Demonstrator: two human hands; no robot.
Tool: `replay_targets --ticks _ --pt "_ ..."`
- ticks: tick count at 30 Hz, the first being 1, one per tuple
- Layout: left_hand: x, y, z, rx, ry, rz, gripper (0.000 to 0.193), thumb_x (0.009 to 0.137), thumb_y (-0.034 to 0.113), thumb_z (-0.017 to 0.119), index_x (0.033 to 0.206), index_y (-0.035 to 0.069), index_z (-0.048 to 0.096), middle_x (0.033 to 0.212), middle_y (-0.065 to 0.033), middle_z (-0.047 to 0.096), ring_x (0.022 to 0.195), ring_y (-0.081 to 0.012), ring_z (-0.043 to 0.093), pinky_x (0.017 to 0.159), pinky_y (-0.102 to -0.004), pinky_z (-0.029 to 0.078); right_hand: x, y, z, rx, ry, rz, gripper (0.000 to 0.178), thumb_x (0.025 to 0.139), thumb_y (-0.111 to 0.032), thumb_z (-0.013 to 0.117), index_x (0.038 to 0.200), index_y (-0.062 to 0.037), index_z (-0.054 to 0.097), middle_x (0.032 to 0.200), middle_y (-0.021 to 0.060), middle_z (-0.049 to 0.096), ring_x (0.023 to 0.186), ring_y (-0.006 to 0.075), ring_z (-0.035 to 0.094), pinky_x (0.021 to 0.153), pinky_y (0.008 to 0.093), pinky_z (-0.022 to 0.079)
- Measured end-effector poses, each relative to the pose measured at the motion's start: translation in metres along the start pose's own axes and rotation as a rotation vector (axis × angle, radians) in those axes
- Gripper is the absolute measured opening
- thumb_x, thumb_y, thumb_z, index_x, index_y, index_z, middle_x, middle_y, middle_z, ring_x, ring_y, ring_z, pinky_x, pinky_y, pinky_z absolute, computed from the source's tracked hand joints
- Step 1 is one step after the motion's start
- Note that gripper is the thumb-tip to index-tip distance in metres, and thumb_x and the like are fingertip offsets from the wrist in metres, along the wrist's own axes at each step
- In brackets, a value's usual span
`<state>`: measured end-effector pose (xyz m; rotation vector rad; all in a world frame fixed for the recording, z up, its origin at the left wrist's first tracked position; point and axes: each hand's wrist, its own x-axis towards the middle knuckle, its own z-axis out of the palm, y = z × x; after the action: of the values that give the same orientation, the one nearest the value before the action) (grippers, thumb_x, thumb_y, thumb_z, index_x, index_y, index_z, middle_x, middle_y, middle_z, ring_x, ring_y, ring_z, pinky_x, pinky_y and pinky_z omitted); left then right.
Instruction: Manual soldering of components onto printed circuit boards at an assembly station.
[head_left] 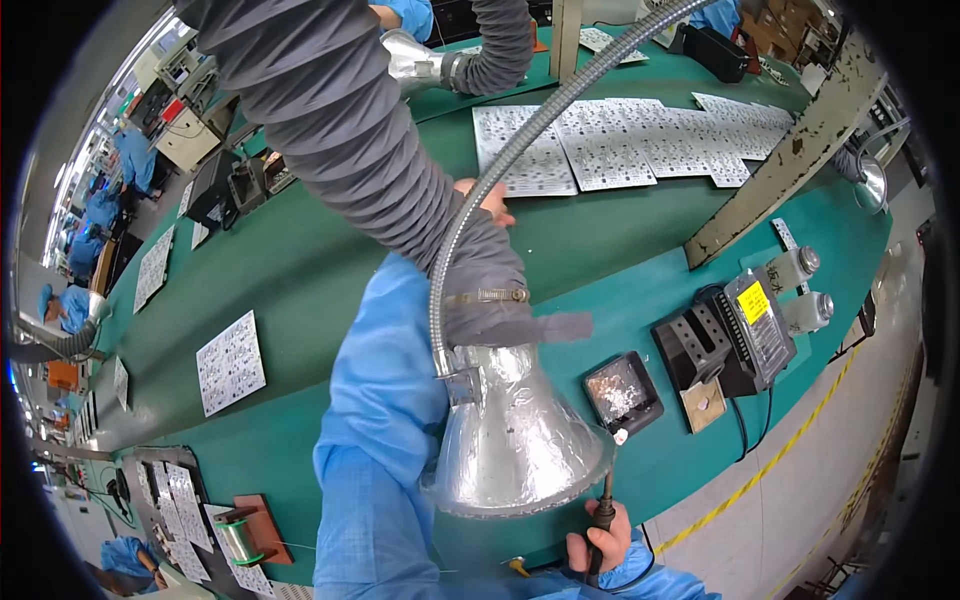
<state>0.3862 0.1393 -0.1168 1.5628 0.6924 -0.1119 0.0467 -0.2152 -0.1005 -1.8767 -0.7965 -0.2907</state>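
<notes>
Hands well apart: left hand [490,201] mostly behind grey hose [330,120], opening and hold can't tell from here; right hand [606,548] curled closed round soldering iron [603,512]. Green surface [620,300] beneath both. White boards [605,150] overlap beyond left hand, perhaps saving room. Silver hood [525,435] between hands, likely for fumes. Black tray [651,392] beyond right hand, presumably for reach. Iron gripped behind shaft [608,484], likely avoiding heat.

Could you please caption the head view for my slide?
Right hand holding a soldering iron, left hand near white boards.
</notes>
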Motion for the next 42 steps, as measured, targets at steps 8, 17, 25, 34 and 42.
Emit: replay_targets --ticks 8,17,25,34,42 --pt "-0.156 -0.005 -0.178 -0.08 0.822 0.693 0.01 0.076 0.005 0.066 0.081 -0.001 0.061 0.074 -0.0025 0.061 0.065 -0.0108 0.054 0.059 -0.0257 0.045 -0.011 0.002 -0.013 0.135 -0.101 -0.109 0.063 0.073 0.0 0.061 0.129 -0.0151 0.036 0.108 0.0277 0.051 0.091 0.0361 0.054 0.08 0.0457 0.045" --pt "-0.489 -0.067 -0.24 -0.171 0.934 0.772 0.015 0.079 0.001 0.066 0.091 -0.004 0.059 0.079 -0.0072 0.065 0.068 -0.0089 0.058 0.061 -0.022 0.047 -0.013 0.011 -0.013 0.254 -0.112 -0.304 0.054 0.081 0.004 0.053 0.13 -0.0102 0.034 0.129 0.0306 0.039 0.114 0.0391 0.049 0.095 0.0504 0.039" --pt "-0.561 -0.152 -0.153 -0.483 0.584 0.427 0.012 0.084 0.004 0.06 0.094 -0.002 0.056 0.085 -0.0082 0.063 0.074 -0.0126 0.061 0.067 -0.0249 0.05 -0.017 -0.055 0.001 0.244 -0.131 -0.554 0.062 0.072 -0.025 0.078 0.124 -0.0236 0.044 0.112 0.0142 0.061 0.121 0.0371 0.045 0.099 0.063 0.03" --pt "-0.465 -0.187 -0.049 -0.486 0.376 0.238 0.022 0.085 0.008 0.063 0.1 -0.007 0.058 0.089 -0.0105 0.064 0.074 -0.0137 0.061 0.068 -0.0258 0.05 0.004 -0.01 -0.038 -0.044 -0.45 -0.511 0.032 0.076 -0.006 0.065 0.106 -0.0028 0.054 0.106 0.024 0.062 0.1 0.0404 0.06 0.093 0.0462 0.043" --pt "-0.492 -0.236 -0.035 0.6 0.394 0.941 0.024 0.063 0.0 0.068 0.085 0.001 0.059 0.087 -0.0109 0.059 0.07 -0.0278 0.057 0.061 -0.0343 0.046 0.033 0.021 -0.032 -0.106 -0.43 -0.446 0.041 0.07 0.001 0.072 0.106 0.001 0.054 0.112 0.0259 0.059 0.101 0.0358 0.061 0.087 0.0371 0.048"
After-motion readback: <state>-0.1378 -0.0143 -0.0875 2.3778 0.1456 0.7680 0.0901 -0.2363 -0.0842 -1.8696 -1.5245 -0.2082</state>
